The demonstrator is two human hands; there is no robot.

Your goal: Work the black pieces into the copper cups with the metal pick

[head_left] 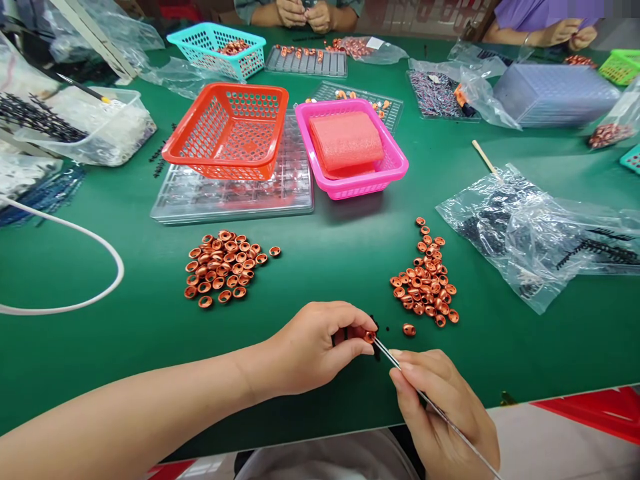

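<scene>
Copper piece in hand: one small copper-coloured piece [369, 337], raised near the front edge of the green table [320, 257], between the two piles.
Left hand: this hand [313, 347] has thumb and forefinger clamped on that piece, one from each side.
Right hand: the other hand [445, 403] has its thumb and fingers closed around metal tweezers [460, 435], whose tips meet the piece; I can't tell whether they grip it or reach into its hole.
Black bits: something small and black [377, 351] lies just beyond the left fingertips.
Right pile: a loose heap of copper pieces [427, 283], with a single one [409, 330] lying apart on the near side.
Left pile: a second heap [220, 267], well away from the hands.
Baskets: an orange basket [225, 155] stands on stacked clear trays [185, 200]; beside it a pink basket [360, 190] holds red foam [347, 140].
Bags: crinkled clear bags [530, 233] with dark contents, off to the right.
Far side: two co-workers' pairs of hands, one pair [306, 15] straight across.
</scene>
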